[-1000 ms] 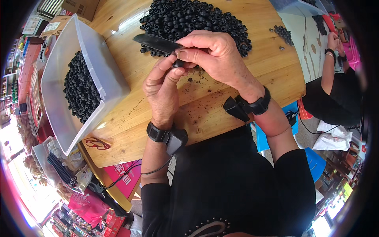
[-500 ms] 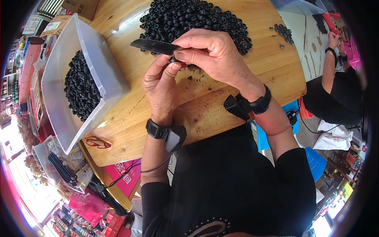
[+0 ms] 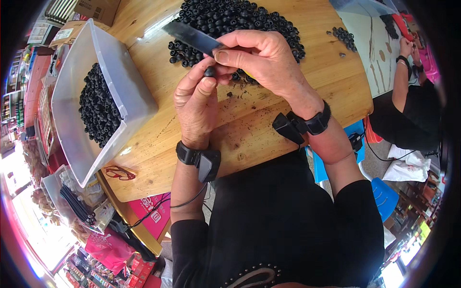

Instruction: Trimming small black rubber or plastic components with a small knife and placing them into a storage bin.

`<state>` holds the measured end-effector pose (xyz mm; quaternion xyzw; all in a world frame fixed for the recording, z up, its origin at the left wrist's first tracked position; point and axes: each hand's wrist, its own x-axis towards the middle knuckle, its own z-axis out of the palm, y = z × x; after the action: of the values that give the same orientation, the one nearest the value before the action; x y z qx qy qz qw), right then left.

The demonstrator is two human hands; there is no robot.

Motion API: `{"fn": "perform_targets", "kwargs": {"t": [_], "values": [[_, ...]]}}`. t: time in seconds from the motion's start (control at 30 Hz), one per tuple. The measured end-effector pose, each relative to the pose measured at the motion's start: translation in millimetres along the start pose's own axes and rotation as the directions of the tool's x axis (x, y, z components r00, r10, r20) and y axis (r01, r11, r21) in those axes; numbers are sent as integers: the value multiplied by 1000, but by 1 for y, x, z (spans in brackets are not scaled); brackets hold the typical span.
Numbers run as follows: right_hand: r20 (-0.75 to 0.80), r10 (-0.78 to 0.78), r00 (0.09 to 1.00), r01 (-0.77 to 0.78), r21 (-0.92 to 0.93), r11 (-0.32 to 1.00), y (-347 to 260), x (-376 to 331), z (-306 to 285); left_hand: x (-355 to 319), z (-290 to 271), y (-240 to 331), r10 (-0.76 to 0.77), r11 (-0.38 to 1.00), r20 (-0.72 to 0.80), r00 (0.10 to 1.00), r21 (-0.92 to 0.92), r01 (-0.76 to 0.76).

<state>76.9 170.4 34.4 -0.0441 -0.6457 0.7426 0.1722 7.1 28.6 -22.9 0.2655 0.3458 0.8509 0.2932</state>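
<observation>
My left hand [image 3: 196, 103] pinches a small round black cap-like piece [image 3: 210, 71] between thumb and fingers. Just above it, my right hand [image 3: 271, 62] grips a knife [image 3: 192, 38], its dark flat blade pointing up and to the left. The handle is mostly hidden in my palm, with a bit of yellow showing under it. Blade and black piece look close but apart. Beyond both hands lies a large heap of similar black pieces [image 3: 235, 19] on the wooden table [image 3: 288, 129].
On the left stands a translucent plastic tub [image 3: 137, 81] with many black pieces [image 3: 98, 105] inside. Red-framed glasses [image 3: 120, 173] lie near the table's left edge. Dark crumbs dot the wood before me. A small group of pieces [image 3: 345, 39] sits far right, near another person's hands [image 3: 408, 50].
The knife blade has lifted away from the black piece and tilted more steeply, its flat side now showing. My right hand rose slightly; the piece is now more visible in my left fingers.
</observation>
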Motion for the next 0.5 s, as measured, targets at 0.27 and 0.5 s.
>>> {"fn": "perform_targets", "kwargs": {"t": [0.27,0.5], "values": [[-29,12,1000,-11,44,999,-1,0,1,0,4,5,13,999,42,999,-47,-11],[-27,7,1000,-7,-5,1000,-1,0,0,0,3,5,0,999,33,999,-38,2]]}}
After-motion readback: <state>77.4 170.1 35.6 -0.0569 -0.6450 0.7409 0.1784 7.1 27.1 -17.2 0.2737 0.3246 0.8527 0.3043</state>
